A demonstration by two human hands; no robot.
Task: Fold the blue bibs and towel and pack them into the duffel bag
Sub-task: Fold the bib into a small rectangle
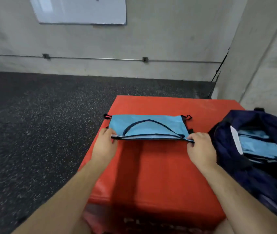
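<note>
Both bare forearms stretch forward, well apart, backs of the hands up. The left hand point(104, 142) pinches the blue bib point(148, 126) at its near left corner; the right hand point(200, 146), fingers curled, pinches the near right corner.

bib point(151, 125) light blue, dark trim | duffel bag point(252, 166) navy | box point(151, 166) red

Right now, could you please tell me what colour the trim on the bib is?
The bib has dark trim, navy or black; head view.
</note>
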